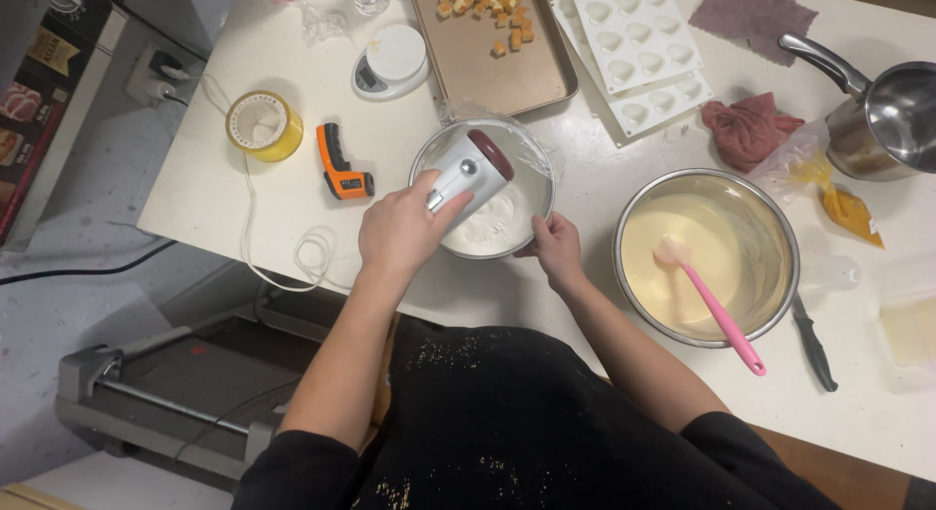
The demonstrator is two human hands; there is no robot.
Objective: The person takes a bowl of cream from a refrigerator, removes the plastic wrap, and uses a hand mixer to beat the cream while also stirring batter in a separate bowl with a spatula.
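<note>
The left hand (402, 227), at the centre of the frame, is wrapped around the handle of a white hand mixer (471, 171) that sits over a small metal bowl (429, 157) of white cream. The right hand (556, 247) grips that bowl's lower right rim. To the right stands a larger bowl (775, 227) of pale yellow batter holding a pink spatula (717, 310). An orange thermometer gun (339, 162) lies to the left.

Glossy plastic hand mixer (475, 166); shiny steel bowl (429, 159); matt pink silicone spatula (717, 310)
</note>
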